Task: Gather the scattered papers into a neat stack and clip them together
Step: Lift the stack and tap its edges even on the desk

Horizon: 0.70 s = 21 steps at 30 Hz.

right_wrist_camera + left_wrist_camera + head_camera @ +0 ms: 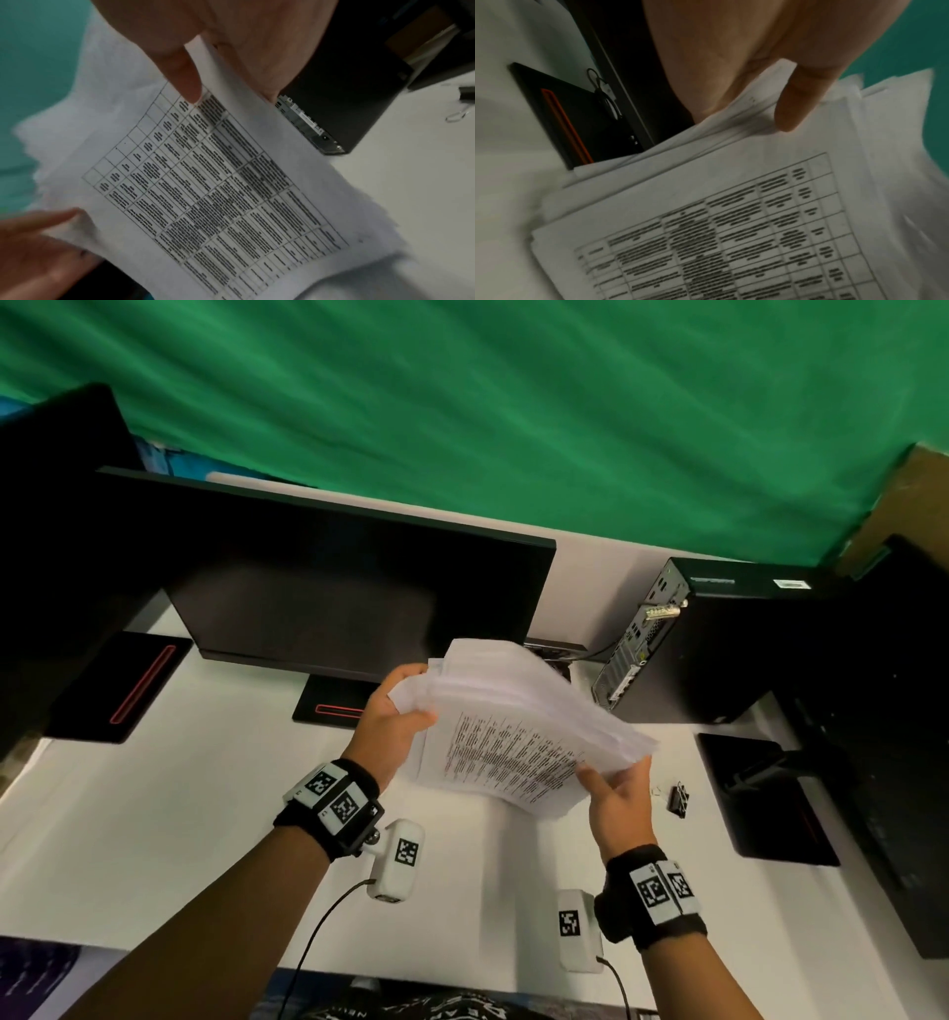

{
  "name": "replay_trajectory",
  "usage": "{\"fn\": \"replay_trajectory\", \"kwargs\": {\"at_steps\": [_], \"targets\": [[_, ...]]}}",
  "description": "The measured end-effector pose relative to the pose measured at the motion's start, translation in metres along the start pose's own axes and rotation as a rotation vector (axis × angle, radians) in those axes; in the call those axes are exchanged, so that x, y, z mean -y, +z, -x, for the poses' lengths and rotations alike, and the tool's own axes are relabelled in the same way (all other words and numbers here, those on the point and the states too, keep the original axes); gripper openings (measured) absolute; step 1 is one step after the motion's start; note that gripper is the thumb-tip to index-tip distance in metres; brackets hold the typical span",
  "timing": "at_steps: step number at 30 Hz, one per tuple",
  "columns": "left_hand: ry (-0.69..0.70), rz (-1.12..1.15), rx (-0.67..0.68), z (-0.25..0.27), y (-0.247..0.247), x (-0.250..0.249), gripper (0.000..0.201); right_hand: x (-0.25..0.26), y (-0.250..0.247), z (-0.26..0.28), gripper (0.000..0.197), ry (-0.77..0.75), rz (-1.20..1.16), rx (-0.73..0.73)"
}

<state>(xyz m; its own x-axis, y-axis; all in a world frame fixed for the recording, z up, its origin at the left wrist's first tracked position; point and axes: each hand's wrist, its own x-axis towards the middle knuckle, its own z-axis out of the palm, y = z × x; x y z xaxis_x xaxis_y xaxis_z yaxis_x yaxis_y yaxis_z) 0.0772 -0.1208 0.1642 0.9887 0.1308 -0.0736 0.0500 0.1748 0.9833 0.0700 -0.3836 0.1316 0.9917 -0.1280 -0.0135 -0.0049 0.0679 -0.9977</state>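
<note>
Papers (518, 726) are off the white desk (154, 814) and in your grasp, held tilted in the air just in front of the monitor (328, 588), so you are in the squaring-up step, with clipping not yet begun. Your left hand (393, 721) grips the edge nearer the monitor, thumb (800, 101) pressed on the printed table and the fingers curled beneath; your right hand (619, 793) pinches the opposite edge, thumb (185, 75) on top and the fingers under the sheets. The edges are fanned and uneven, most plainly in the left wrist view. Next, I judge, you should jog the bundle on the desk until the edges line up, then keep one hand clamped while the other reaches for the black binder clip (679, 795), which lies on the desk to the right of the monitor, near your right hand.
</note>
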Motion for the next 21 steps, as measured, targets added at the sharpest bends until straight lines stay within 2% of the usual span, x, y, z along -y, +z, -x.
{"fn": "replay_trajectory", "kwargs": {"at_steps": [3,8,12,14,17,21], "targets": [[-0.040,0.031,-0.023,-0.001,-0.002,0.007,0.059,-0.006,0.000,0.002,0.073,-0.003,0.032,0.047],[0.001,0.036,-0.006,-0.008,-0.005,0.011,0.069,-0.009,0.003,-0.005,0.069,-0.020,0.020,0.056],[0.001,-0.040,0.023,-0.012,-0.002,0.012,0.059,-0.008,0.009,-0.008,0.058,-0.033,0.026,0.056],[-0.035,-0.032,0.002,-0.014,-0.002,0.014,0.058,-0.009,0.009,-0.010,0.059,-0.014,0.022,0.054],[-0.035,-0.067,0.044,-0.016,-0.003,0.017,0.056,-0.012,0.007,-0.013,0.064,0.028,0.034,0.096],[-0.041,-0.074,0.057,-0.019,0.000,0.020,0.051,-0.011,0.008,-0.016,0.061,-0.004,0.070,0.098]]}}
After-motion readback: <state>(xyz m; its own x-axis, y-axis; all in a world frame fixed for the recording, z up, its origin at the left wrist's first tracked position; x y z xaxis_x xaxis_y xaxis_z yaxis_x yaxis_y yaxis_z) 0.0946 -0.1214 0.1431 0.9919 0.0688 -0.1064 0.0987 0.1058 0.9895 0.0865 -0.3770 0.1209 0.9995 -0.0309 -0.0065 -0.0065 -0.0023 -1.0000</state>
